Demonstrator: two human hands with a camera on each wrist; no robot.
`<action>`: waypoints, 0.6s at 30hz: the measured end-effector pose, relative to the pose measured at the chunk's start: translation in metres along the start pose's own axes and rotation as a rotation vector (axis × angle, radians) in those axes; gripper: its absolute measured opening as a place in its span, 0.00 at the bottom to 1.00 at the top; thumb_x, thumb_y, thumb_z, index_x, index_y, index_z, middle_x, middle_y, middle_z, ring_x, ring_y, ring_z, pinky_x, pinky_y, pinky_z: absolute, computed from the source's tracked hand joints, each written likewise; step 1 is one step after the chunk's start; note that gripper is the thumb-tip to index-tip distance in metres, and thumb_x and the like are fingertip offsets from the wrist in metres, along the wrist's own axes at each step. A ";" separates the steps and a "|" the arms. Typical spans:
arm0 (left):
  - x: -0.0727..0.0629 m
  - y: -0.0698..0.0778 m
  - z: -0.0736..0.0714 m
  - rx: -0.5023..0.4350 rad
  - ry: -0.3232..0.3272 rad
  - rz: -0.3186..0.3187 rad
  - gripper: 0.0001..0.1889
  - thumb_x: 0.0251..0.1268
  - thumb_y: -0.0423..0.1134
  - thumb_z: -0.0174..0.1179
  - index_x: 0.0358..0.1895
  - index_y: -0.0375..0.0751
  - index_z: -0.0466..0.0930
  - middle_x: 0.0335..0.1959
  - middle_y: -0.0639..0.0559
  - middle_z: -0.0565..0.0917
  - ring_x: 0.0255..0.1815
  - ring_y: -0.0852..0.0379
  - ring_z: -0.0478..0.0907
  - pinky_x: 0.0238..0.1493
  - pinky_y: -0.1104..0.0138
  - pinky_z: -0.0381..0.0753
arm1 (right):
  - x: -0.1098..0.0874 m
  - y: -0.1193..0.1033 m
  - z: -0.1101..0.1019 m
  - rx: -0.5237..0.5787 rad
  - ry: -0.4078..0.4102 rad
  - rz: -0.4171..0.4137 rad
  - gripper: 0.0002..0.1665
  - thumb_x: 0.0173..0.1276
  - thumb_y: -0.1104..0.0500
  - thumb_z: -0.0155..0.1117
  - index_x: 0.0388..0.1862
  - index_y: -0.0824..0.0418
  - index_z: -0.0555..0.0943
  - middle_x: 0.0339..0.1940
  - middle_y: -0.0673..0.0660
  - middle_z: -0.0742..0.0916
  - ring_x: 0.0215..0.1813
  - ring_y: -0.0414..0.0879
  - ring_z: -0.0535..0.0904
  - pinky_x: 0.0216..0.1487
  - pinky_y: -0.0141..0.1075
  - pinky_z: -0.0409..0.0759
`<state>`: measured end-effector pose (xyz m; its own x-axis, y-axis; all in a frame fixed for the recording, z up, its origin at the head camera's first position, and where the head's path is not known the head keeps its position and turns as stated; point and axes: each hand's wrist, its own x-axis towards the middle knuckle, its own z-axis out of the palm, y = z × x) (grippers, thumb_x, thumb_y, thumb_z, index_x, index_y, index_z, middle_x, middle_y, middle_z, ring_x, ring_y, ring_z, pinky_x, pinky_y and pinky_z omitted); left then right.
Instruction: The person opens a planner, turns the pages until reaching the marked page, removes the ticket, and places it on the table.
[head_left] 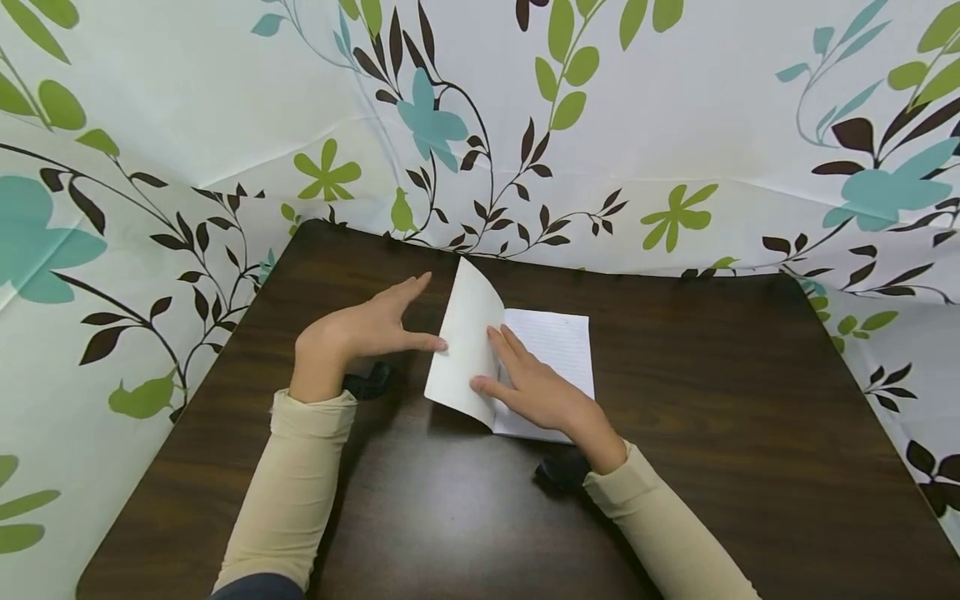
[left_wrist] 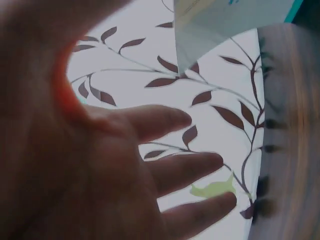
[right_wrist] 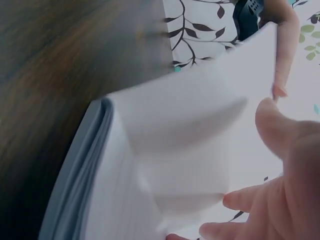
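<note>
A small notebook (head_left: 561, 348) with lined pages lies open on the table. Its front cover (head_left: 459, 354), white inside, is raised and leans left; in the left wrist view its outer face (left_wrist: 220, 35) is greyish with a teal edge. My left hand (head_left: 363, 330) is spread beside the cover, thumb tip at its outer edge. Over the notebook, my right hand (head_left: 546, 393) extends its fingers toward the inner face of the cover. The right wrist view shows these fingers (right_wrist: 245, 197) close to the white sheet, with the page stack on the left.
A dark wood-grain table (head_left: 750, 433) extends around the notebook. Behind and beside it hangs a white cloth (head_left: 720, 100) printed with leaves, flowers and birds. Black wrist devices (head_left: 561, 472) sit under both wrists.
</note>
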<state>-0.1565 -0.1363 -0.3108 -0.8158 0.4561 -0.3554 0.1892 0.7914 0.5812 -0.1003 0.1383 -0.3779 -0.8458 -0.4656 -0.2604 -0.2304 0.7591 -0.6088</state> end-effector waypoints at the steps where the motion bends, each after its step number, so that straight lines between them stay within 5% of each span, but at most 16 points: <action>1: 0.000 -0.001 -0.001 0.003 -0.002 -0.014 0.61 0.65 0.66 0.67 0.87 0.48 0.34 0.88 0.40 0.41 0.88 0.37 0.41 0.82 0.37 0.51 | 0.001 0.002 -0.001 -0.004 0.007 -0.001 0.54 0.78 0.27 0.46 0.89 0.48 0.40 0.90 0.57 0.45 0.89 0.56 0.46 0.83 0.59 0.57; 7: 0.005 -0.012 -0.001 0.016 -0.038 -0.052 0.61 0.67 0.60 0.68 0.86 0.38 0.33 0.87 0.31 0.40 0.87 0.30 0.40 0.81 0.34 0.49 | 0.006 0.020 -0.009 -0.024 0.027 0.021 0.50 0.80 0.32 0.50 0.88 0.56 0.48 0.89 0.61 0.52 0.89 0.57 0.48 0.85 0.57 0.54; 18: 0.014 -0.055 0.028 0.147 -0.040 -0.101 0.65 0.58 0.67 0.71 0.86 0.36 0.40 0.85 0.26 0.42 0.84 0.22 0.38 0.77 0.26 0.45 | 0.002 0.056 -0.030 -0.084 -0.017 -0.006 0.49 0.73 0.48 0.70 0.84 0.64 0.59 0.87 0.66 0.56 0.88 0.62 0.50 0.84 0.59 0.54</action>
<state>-0.1631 -0.1620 -0.3680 -0.8126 0.3854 -0.4372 0.1884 0.8836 0.4287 -0.1299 0.1932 -0.3896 -0.8364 -0.4773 -0.2697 -0.2756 0.7913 -0.5458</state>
